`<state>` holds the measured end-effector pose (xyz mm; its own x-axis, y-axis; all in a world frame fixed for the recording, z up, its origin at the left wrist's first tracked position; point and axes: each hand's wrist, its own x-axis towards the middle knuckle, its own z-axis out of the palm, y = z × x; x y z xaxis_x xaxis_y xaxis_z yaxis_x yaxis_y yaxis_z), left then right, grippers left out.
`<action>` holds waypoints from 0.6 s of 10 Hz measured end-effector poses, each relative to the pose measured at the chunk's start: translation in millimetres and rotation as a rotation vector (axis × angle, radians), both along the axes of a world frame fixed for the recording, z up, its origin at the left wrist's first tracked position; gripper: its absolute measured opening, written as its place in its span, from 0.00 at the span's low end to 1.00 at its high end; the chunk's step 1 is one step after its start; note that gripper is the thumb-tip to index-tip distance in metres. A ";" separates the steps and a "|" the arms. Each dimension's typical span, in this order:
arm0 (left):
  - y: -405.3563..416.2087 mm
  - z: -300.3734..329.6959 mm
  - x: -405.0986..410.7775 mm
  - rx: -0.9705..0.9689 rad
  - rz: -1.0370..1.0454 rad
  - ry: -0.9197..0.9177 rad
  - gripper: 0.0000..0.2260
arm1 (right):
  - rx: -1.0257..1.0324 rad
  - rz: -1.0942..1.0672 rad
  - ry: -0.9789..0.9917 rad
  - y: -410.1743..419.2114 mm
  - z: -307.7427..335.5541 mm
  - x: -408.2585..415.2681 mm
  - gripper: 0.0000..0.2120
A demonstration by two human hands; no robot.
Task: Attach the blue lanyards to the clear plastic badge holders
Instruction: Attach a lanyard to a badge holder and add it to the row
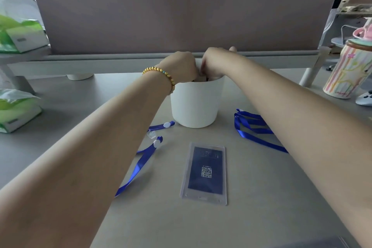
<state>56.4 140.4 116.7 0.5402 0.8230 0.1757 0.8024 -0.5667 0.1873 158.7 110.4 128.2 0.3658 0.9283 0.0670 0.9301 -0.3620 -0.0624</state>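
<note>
A clear plastic badge holder (205, 173) with a dark blue card and QR code lies flat on the grey table in front of me. Blue lanyards lie on both sides: one (145, 157) with white clips to the left, a looped bundle (255, 129) to the right, partly under my right forearm. A white round bucket (196, 104) stands behind the holder. My left hand (181, 66) and my right hand (216, 62) both reach into its mouth, fingers curled down inside. What the fingers hold is hidden by the rim and the hands.
A tall grey-brown desk divider (181, 12) closes off the far edge. Green tissue packs (18, 106) sit at the left, with another (22, 36) on the shelf behind. A striped cup (348, 70) and a white controller (365, 97) stand at the right.
</note>
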 end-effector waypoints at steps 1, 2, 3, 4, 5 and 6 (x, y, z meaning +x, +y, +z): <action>0.0 5.1 -4.9 0.048 0.025 0.028 0.13 | -0.009 0.115 0.035 -7.0 3.9 -0.2 0.12; -5.6 7.2 -14.8 0.083 0.046 0.011 0.16 | 0.112 0.176 0.073 -20.0 2.4 -3.2 0.21; -24.0 5.4 -31.5 0.122 0.040 -0.106 0.11 | 0.332 0.172 0.029 -45.5 -10.6 -12.2 0.24; -50.4 -11.2 -51.7 0.211 0.056 -0.223 0.12 | 0.660 0.245 -0.233 -76.2 -42.8 -27.1 0.22; -80.0 -36.2 -71.6 0.283 0.069 -0.191 0.10 | 0.684 0.367 -0.414 -108.6 -77.3 -44.3 0.15; -104.3 -67.2 -92.1 0.200 0.087 -0.076 0.10 | 0.461 0.383 -0.346 -141.1 -105.2 -66.3 0.12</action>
<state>-35.8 36.2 49.5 0.4477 0.8109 0.3769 0.8379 -0.5276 0.1398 92.4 -30.7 23.0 -0.0953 0.8364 0.5398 0.9813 -0.0121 0.1920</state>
